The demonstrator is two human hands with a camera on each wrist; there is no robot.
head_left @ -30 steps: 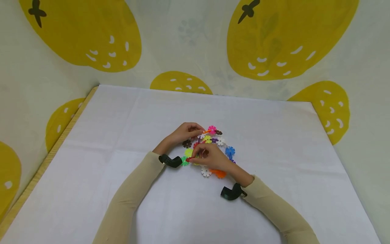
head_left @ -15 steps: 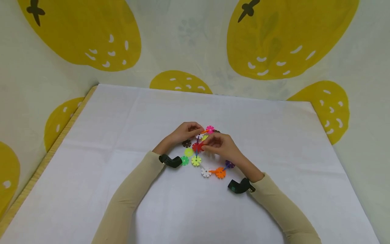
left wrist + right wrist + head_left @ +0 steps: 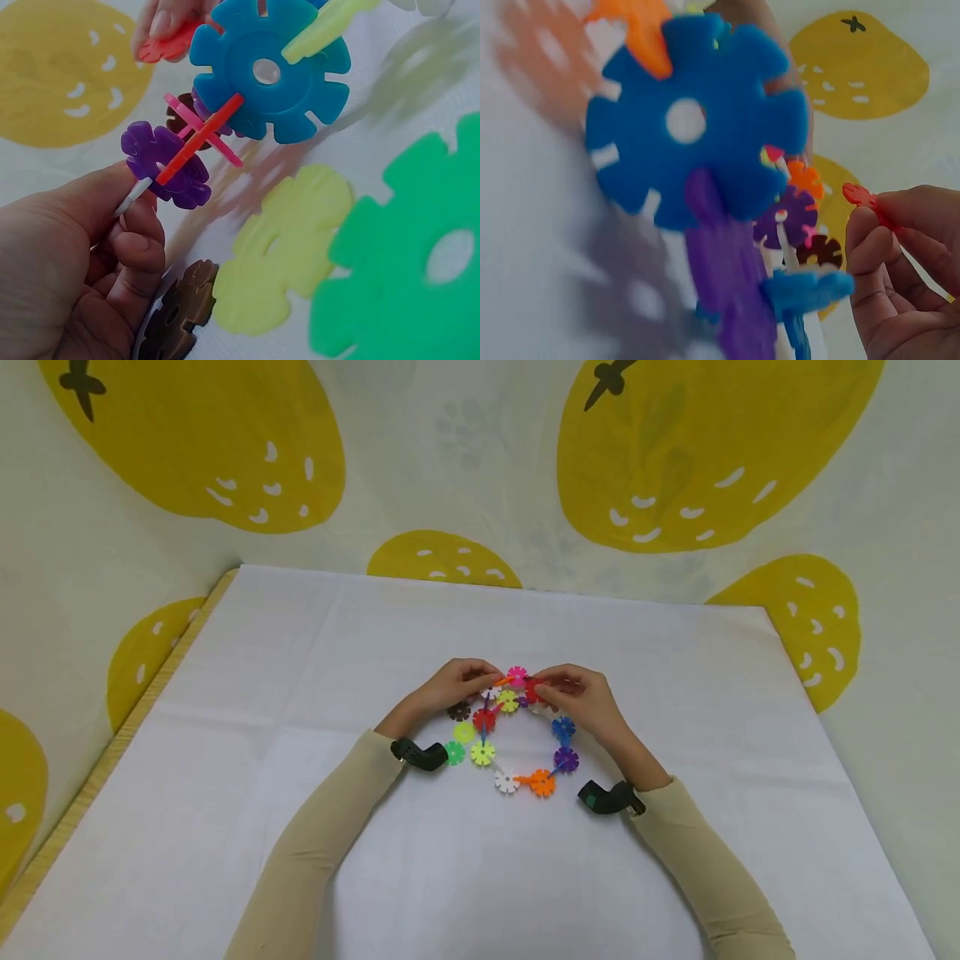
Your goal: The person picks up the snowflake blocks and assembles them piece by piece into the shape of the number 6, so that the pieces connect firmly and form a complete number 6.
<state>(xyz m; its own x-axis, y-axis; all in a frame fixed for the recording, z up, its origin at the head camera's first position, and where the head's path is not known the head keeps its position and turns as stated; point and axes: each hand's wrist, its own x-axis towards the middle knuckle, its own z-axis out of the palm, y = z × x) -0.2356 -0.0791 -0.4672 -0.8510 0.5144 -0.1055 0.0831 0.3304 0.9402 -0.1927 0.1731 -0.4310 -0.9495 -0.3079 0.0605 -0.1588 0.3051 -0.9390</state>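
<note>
In the head view, a ring of linked, notched plastic flower discs lies mid-table, with an orange disc [image 3: 542, 783], a purple disc [image 3: 566, 760] and a pink disc [image 3: 517, 677] among them. My left hand [image 3: 459, 683] pinches the ring's far left part; the left wrist view shows a white disc [image 3: 131, 196], edge-on, between thumb and finger, joined to a purple one. Between thumb and forefinger, my right hand [image 3: 581, 693] pinches a red flower disc [image 3: 862, 196] at the ring's far side, beside the pink disc. Whether the red disc touches the ring is unclear.
Loose brown [image 3: 459, 711], yellow [image 3: 464, 732] and green [image 3: 454, 753] discs lie left of the ring, close to the left wrist. A white cloth [image 3: 375, 877] covers the table. Behind it hangs a fruit-printed curtain [image 3: 465, 477].
My right hand has carried the red disc from the ring's near left side up and right to its far side, uncovering the ring's middle. The left hand has stayed in place.
</note>
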